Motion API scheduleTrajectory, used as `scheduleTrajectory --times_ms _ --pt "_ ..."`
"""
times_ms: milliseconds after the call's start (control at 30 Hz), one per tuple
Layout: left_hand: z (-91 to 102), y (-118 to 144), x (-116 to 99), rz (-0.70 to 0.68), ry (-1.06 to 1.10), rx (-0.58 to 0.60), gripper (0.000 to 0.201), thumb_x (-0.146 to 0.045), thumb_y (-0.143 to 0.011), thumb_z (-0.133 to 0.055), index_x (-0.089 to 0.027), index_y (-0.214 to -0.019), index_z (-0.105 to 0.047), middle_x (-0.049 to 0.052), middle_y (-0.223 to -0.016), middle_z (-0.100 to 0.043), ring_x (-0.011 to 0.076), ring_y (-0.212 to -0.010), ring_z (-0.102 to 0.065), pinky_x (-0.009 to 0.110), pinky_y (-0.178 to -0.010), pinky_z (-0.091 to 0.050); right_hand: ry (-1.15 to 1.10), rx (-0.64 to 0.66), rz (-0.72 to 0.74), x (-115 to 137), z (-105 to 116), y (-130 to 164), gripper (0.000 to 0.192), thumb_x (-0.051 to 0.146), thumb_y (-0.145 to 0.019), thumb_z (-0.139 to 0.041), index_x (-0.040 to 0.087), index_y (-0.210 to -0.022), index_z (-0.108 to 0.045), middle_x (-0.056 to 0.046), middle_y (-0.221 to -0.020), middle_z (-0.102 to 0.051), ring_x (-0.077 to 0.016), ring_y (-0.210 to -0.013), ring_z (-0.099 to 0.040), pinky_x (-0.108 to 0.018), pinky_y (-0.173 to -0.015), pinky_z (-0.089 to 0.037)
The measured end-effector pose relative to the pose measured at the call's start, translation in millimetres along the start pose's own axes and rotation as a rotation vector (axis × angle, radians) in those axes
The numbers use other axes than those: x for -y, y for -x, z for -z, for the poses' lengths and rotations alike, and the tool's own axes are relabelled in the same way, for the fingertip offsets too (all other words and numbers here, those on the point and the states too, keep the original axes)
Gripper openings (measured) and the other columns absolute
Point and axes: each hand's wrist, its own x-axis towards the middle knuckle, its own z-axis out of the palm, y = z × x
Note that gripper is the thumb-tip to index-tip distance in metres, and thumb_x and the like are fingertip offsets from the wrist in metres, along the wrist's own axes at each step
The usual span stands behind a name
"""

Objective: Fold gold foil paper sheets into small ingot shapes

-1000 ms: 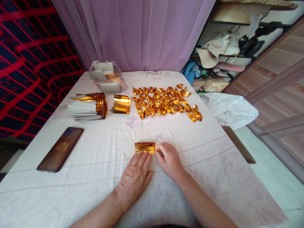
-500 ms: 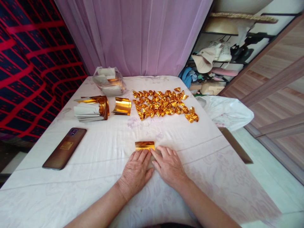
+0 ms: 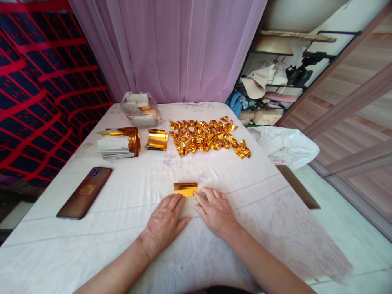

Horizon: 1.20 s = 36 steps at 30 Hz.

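A small gold foil sheet (image 3: 185,188), folded into a strip, lies flat on the white tablecloth (image 3: 128,192) in front of me. My left hand (image 3: 163,222) rests palm down just below it, fingertips on its near left edge. My right hand (image 3: 216,210) lies flat beside it, fingertips pressing the sheet's near right edge. Neither hand grips anything; both press down with fingers spread.
Several folded gold foil pieces (image 3: 208,136) lie in rows at the far middle. A stack of gold and white sheets (image 3: 118,143), a curled gold sheet (image 3: 157,139) and a clear bag (image 3: 140,109) sit far left. A phone (image 3: 85,192) lies left. A white bag (image 3: 284,143) hangs right.
My hands have flattened and spread slightly apart along the sheet's near edge. The right hand's pinch from a second ago has opened. The camera view tilted up a little.
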Motion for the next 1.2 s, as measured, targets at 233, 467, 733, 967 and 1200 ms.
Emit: scheduleTrajectory --times_ms 233,467,733,967,1200 --pt "14.6 8 10 0.015 -0.04 -0.019 0.043 -0.044 -0.092 -0.052 -0.015 -0.124 -0.058 0.012 -0.12 -0.063 0.0282 -0.111 -0.057 0.047 -0.1 -0.043 -0.003 0.012 -0.008 0 1 -1 0.039 0.034 -0.093 -0.056 0.03 -0.132 -0.058 -0.008 -0.128 -0.059 -0.0247 -0.109 -0.053 -0.038 -0.087 -0.041" --pt "25.9 -6 10 0.006 -0.09 0.024 0.038 -0.042 -0.09 -0.055 -0.015 -0.115 -0.063 0.013 -0.123 -0.064 0.0292 -0.117 -0.055 0.047 -0.1 -0.043 -0.007 -0.005 -0.032 4 5 -2 0.037 0.034 -0.093 -0.055 0.028 -0.13 -0.061 -0.011 -0.132 -0.058 -0.0266 -0.115 -0.053 -0.041 -0.092 -0.042" --pt "16.0 -1 12 -0.033 -0.173 0.009 0.042 -0.045 -0.094 -0.046 -0.017 -0.123 -0.061 0.01 -0.13 -0.063 0.0279 -0.125 -0.053 0.047 -0.109 -0.034 -0.076 -0.093 0.086 27 -6 -3 0.045 0.031 -0.098 -0.044 0.02 -0.141 -0.048 -0.008 -0.15 -0.043 -0.0267 -0.143 -0.028 -0.051 -0.113 -0.027" --pt "10.1 4 13 0.008 -0.167 -0.009 0.046 -0.045 -0.095 -0.044 -0.019 -0.131 -0.058 0.007 -0.133 -0.062 0.0305 -0.13 -0.049 0.052 -0.111 -0.03 -0.167 0.097 0.158 25 -11 -4 0.053 0.041 -0.1 -0.039 0.019 -0.148 -0.036 -0.006 -0.153 -0.038 -0.0236 -0.144 -0.027 -0.055 -0.118 -0.016" --pt "12.8 4 14 0.04 -0.14 0.045 0.046 -0.046 -0.095 -0.043 -0.024 -0.132 -0.058 0.002 -0.136 -0.061 0.0315 -0.133 -0.045 0.056 -0.112 -0.026 -0.126 0.09 0.1 8 -11 5 0.052 0.039 -0.099 -0.042 0.02 -0.147 -0.037 -0.006 -0.154 -0.036 -0.0232 -0.144 -0.027 -0.056 -0.119 -0.014"
